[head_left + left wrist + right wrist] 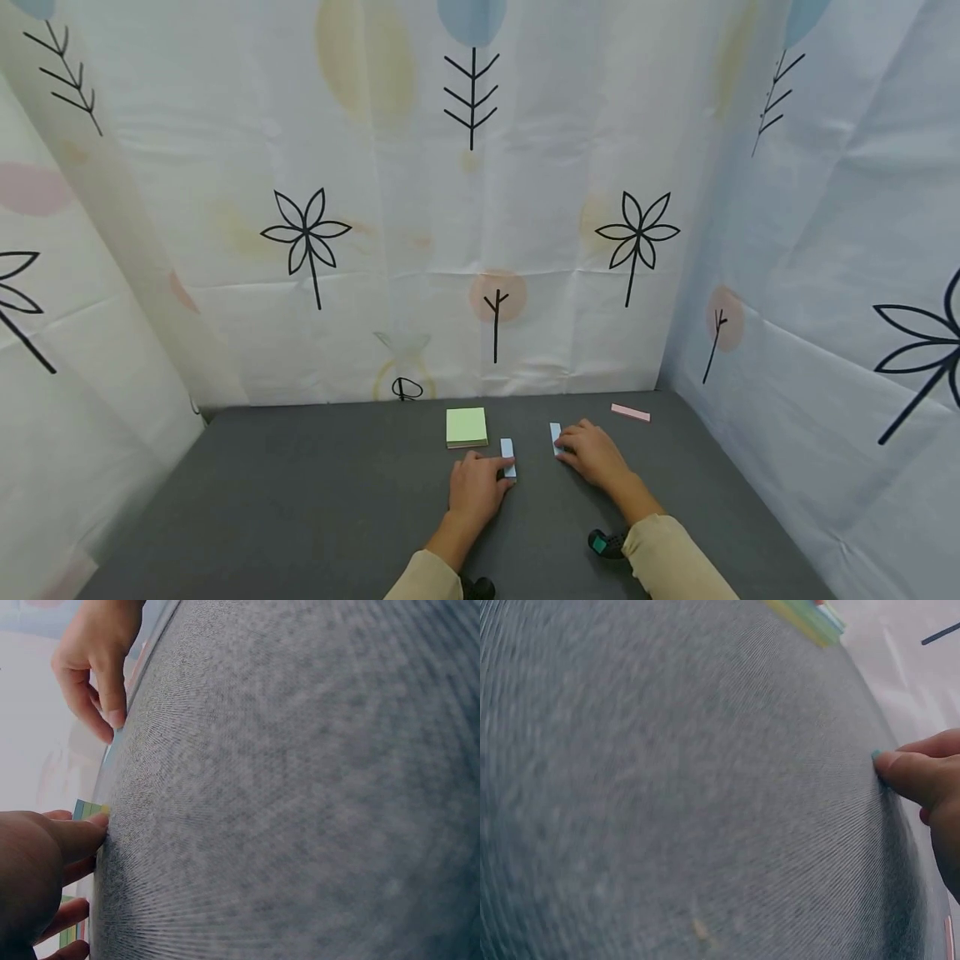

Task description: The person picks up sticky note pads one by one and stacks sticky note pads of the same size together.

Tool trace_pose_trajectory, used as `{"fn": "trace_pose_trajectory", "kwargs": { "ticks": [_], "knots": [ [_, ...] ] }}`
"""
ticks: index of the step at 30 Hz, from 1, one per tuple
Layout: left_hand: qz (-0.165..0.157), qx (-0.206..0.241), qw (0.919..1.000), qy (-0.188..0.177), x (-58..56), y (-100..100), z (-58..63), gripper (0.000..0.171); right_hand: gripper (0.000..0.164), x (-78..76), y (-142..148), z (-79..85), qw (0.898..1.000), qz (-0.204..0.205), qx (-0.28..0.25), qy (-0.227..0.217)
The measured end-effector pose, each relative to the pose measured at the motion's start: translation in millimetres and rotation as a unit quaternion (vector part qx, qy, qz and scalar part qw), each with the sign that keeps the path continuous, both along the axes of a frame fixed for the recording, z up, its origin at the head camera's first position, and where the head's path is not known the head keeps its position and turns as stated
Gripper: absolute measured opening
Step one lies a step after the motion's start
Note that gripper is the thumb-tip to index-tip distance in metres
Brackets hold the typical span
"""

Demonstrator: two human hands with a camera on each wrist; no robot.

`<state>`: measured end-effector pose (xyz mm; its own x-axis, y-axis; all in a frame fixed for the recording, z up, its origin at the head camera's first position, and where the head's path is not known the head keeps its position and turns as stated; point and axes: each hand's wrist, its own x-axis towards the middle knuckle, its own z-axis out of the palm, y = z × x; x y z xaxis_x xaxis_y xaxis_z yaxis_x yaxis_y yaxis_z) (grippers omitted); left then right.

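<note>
My left hand (477,487) holds a narrow, pale-blue-topped pad of sticky notes (507,448) between thumb and index finger, at the middle of the table. Seen from the left wrist, the pad's side (91,808) shows blue, green and yellow layers. A little to the right, my right hand (594,454) pinches a narrow light blue sticky-note strip (555,431) at the table surface. The right wrist view shows only a small blue corner (876,756) of it past the thumb; the fingers hide the rest.
A square sticky-note stack (466,427), green on top with a pink layer below, lies left of and behind the left hand. A narrow pink strip (631,413) lies at the back right. Patterned white cloth (420,250) hangs behind the dark grey table (315,500) and along both sides.
</note>
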<state>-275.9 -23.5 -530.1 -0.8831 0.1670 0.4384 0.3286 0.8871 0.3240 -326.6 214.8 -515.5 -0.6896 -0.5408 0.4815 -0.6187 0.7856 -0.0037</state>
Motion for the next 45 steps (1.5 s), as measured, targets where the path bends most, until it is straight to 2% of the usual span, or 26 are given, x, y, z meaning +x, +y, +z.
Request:
{"fn": "trace_pose_trajectory", "kwargs": {
  "ticks": [4,10,14,20,27,34,38,42,45],
  "knots": [
    [0.001,-0.005,1.0000,0.001,-0.2,-0.8,0.3,0.033,0.018,-2.0,1.0,0.0,0.999,0.009,0.020,0.027],
    [0.002,-0.002,1.0000,0.004,-0.7,-1.1,0.4,0.033,0.015,-2.1,-0.3,-0.7,1.000,0.009,-0.009,0.016],
    [0.002,-0.003,1.0000,0.003,-0.2,-0.4,-0.1,0.033,0.017,-1.8,-1.0,-4.1,0.997,-0.008,-0.074,-0.028],
    [0.003,-0.015,0.9999,0.003,-0.1,1.6,-1.3,0.032,0.026,-5.4,-2.6,-10.0,0.982,-0.065,-0.156,-0.087],
    [0.007,-0.013,0.9999,0.002,1.9,1.8,-0.4,0.032,0.039,-18.3,-5.6,-9.2,0.964,-0.138,-0.148,-0.172],
    [0.014,-0.016,0.9998,0.000,0.3,1.1,-0.2,0.032,0.039,-26.2,-9.0,-2.3,0.949,-0.154,-0.158,-0.227],
    [0.017,-0.021,0.9996,-0.006,0.4,2.0,-0.6,0.033,0.037,-26.2,-8.6,-5.5,0.944,-0.156,-0.187,-0.222],
    [0.024,-0.024,0.9994,-0.010,0.2,3.1,0.3,0.032,0.035,-20.6,-11.7,-8.1,0.943,-0.146,-0.235,-0.187],
    [0.027,-0.024,0.9993,-0.010,-0.3,3.5,2.2,0.031,0.034,-16.1,-15.1,-9.2,0.937,-0.141,-0.268,-0.176]
  ]
}}
